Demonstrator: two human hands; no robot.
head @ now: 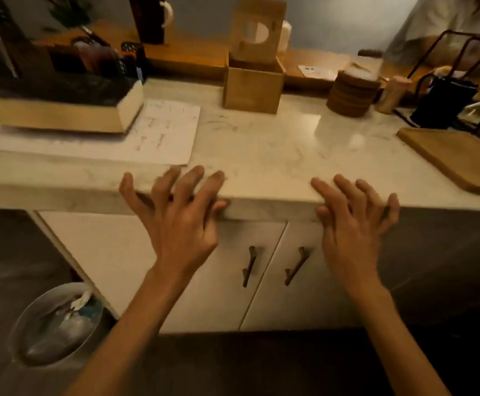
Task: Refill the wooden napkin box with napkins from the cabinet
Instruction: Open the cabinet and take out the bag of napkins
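Observation:
The wooden napkin box (252,88) stands at the back of the marble counter (261,144), its lid (257,31) with a round cut-out propped upright on top. Below the counter is a white cabinet (204,281) with two shut doors and two dark handles (249,265). My left hand (180,221) is spread open over the counter's front edge, holding nothing. My right hand (353,224) is also spread open at the edge, to the right, above the right door. No napkins are visible.
A sheet of paper (158,132) and a wooden tray (61,110) lie at left. A stack of round coasters (351,92), a wire rack (462,81) and a cutting board (456,158) sit at right. A bin (58,324) stands on the floor at lower left. A person's sleeve (447,21) is at top right.

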